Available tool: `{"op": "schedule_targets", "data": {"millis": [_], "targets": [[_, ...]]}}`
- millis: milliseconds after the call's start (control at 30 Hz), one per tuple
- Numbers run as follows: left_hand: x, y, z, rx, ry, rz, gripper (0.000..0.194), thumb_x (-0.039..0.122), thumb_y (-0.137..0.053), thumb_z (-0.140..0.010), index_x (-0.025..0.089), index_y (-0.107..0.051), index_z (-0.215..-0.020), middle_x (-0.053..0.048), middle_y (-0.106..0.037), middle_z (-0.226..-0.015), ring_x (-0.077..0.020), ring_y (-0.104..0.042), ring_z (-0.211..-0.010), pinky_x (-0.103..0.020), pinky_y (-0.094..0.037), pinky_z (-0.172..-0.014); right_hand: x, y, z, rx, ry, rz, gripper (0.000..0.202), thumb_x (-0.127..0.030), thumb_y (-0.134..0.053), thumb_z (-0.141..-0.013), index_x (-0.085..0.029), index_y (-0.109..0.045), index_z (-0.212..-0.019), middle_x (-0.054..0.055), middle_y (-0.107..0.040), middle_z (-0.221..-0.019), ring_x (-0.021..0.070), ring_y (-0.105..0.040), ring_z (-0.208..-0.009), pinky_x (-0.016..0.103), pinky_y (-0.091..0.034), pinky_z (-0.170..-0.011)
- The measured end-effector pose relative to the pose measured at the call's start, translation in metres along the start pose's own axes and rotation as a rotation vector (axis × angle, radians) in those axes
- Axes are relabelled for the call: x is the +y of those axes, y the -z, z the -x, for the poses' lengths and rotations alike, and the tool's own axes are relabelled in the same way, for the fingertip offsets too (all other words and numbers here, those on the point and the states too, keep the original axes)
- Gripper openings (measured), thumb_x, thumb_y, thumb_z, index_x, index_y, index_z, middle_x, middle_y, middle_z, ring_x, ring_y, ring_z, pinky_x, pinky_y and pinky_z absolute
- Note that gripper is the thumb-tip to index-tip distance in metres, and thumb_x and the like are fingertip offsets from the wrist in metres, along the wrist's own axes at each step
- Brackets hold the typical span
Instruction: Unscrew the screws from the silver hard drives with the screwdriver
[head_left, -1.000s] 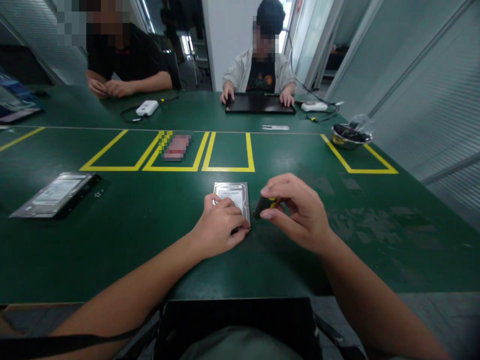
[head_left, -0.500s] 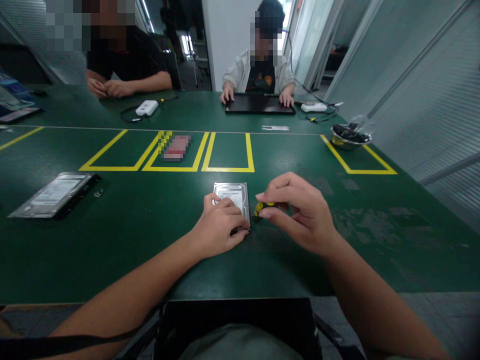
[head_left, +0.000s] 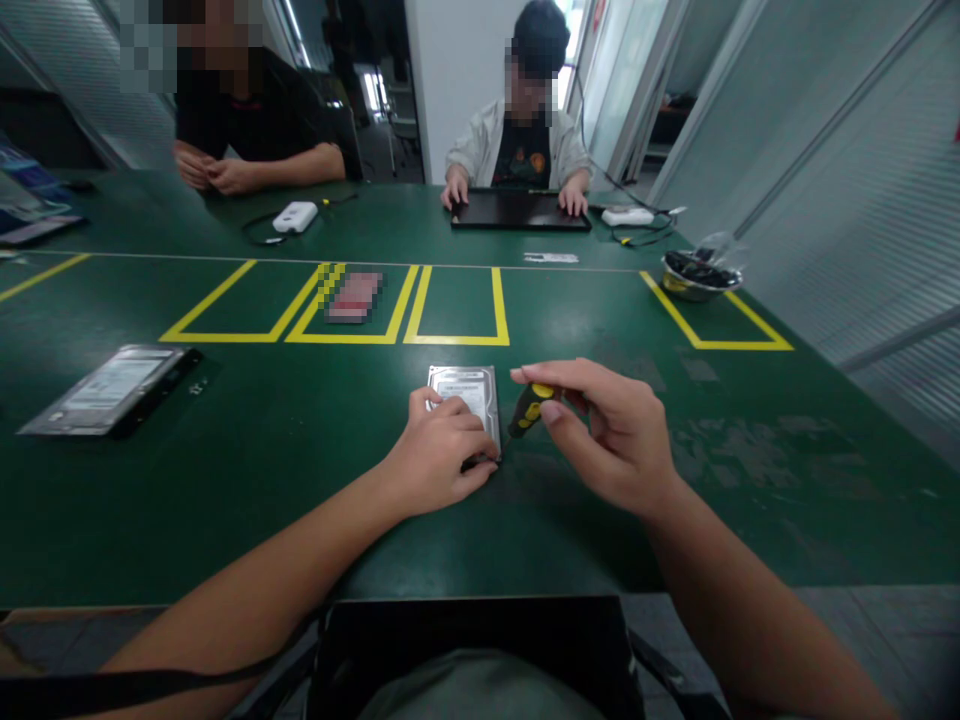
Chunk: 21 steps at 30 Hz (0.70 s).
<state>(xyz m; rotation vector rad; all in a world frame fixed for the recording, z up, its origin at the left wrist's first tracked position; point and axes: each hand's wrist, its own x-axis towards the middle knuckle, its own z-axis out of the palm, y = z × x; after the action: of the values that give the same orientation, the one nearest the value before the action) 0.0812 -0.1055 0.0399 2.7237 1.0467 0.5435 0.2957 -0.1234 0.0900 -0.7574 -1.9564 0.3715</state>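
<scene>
A small silver hard drive [head_left: 472,385] with a white label lies on the green table in front of me. My left hand [head_left: 442,455] is closed over its near part, fingers on the drive's top and edges, hiding much of the label. In my right hand [head_left: 619,430] is a short black-and-yellow screwdriver [head_left: 531,408], its handle tilted and pinched between thumb and fingers. Its thin tip points down and left, at the drive's near right corner beside my left fingertips. Whether the tip touches a screw cannot be made out.
A larger hard drive [head_left: 116,385] lies at left, with several tiny screws [head_left: 198,387] beside it. A metal bowl [head_left: 701,278] of dark items stands at back right. Yellow tape [head_left: 457,340] marks boxes on the table. Across it, a person's hands hold a black panel [head_left: 520,209]; another person sits at left.
My right hand has shifted slightly right, its grip loosening around the screwdriver, so more of the handle shows. My left hand and the hard drive have stayed put.
</scene>
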Motion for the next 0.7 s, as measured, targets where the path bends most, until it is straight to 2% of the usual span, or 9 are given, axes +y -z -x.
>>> {"op": "schedule_targets", "data": {"millis": [100,200,300,433,500,600,700], "targets": [[0.0005,0.0005,0.0004,-0.008,0.002,-0.003,0.011,0.032,-0.064,-0.084,0.026,-0.073,-0.084,-0.001,-0.072,-0.08,-0.0237,-0.057,-0.091,-0.047,-0.02,-0.086,0.0016,-0.0013,0.0008,0.02,0.009,-0.021,0.025,-0.017,-0.068,-0.084,-0.022,-0.069,-0.109,0.007,-0.069,-0.11,0.0195,-0.065,-0.101,0.034,-0.055,-0.082],[0.0,0.0,0.0005,-0.011,0.0,-0.006,0.011,0.032,-0.064,-0.085,0.026,-0.073,-0.084,-0.001,-0.073,-0.082,-0.0237,-0.057,-0.092,-0.047,-0.02,-0.086,0.0027,-0.0019,-0.0002,0.08,0.007,-0.001,0.022,-0.02,-0.074,-0.081,-0.023,-0.071,-0.102,0.004,-0.065,-0.094,0.0161,-0.063,-0.087,0.029,-0.054,-0.071],[-0.0004,-0.0004,0.0001,-0.018,0.004,-0.007,0.011,0.033,-0.065,-0.084,0.026,-0.073,-0.084,0.0,-0.073,-0.082,-0.0237,-0.057,-0.093,-0.047,-0.019,-0.086,0.0013,-0.001,-0.0017,0.045,0.022,-0.001,0.023,-0.016,-0.069,-0.084,-0.023,-0.071,-0.106,0.003,-0.068,-0.093,0.0155,-0.064,-0.086,0.031,-0.054,-0.077],[0.0004,-0.0002,-0.0003,-0.016,0.014,-0.007,0.012,0.033,-0.064,-0.085,0.026,-0.072,-0.083,0.0,-0.073,-0.081,-0.0241,-0.057,-0.093,-0.048,-0.019,-0.087,-0.0017,-0.0007,-0.0016,-0.012,0.027,-0.025,0.027,-0.013,-0.062,-0.088,-0.02,-0.07,-0.113,0.007,-0.068,-0.106,0.0173,-0.064,-0.098,0.034,-0.052,-0.087],[0.0009,-0.0002,-0.0002,-0.014,0.016,-0.009,0.012,0.033,-0.063,-0.086,0.026,-0.072,-0.084,-0.001,-0.073,-0.081,-0.0241,-0.057,-0.093,-0.048,-0.02,-0.086,-0.0019,-0.0017,-0.0008,0.005,0.03,0.013,0.026,-0.017,-0.065,-0.088,-0.018,-0.071,-0.113,0.009,-0.063,-0.107,0.0178,-0.062,-0.098,0.034,-0.052,-0.083],[0.0008,-0.0004,0.0001,-0.011,0.014,-0.009,0.012,0.033,-0.063,-0.086,0.026,-0.072,-0.084,-0.001,-0.073,-0.082,-0.0239,-0.056,-0.092,-0.048,-0.02,-0.087,-0.0008,-0.0031,0.0001,0.034,0.031,0.083,0.027,-0.022,-0.07,-0.086,-0.019,-0.072,-0.112,0.006,-0.059,-0.095,0.0156,-0.058,-0.088,0.03,-0.051,-0.074],[0.0001,-0.0004,0.0002,-0.007,0.009,-0.001,0.011,0.032,-0.063,-0.085,0.025,-0.072,-0.083,-0.001,-0.073,-0.083,-0.024,-0.056,-0.093,-0.048,-0.019,-0.088,-0.0009,-0.0031,-0.0002,0.041,0.031,0.065,0.03,-0.019,-0.07,-0.085,-0.021,-0.071,-0.115,0.004,-0.062,-0.089,0.0138,-0.058,-0.082,0.028,-0.05,-0.071]]}}
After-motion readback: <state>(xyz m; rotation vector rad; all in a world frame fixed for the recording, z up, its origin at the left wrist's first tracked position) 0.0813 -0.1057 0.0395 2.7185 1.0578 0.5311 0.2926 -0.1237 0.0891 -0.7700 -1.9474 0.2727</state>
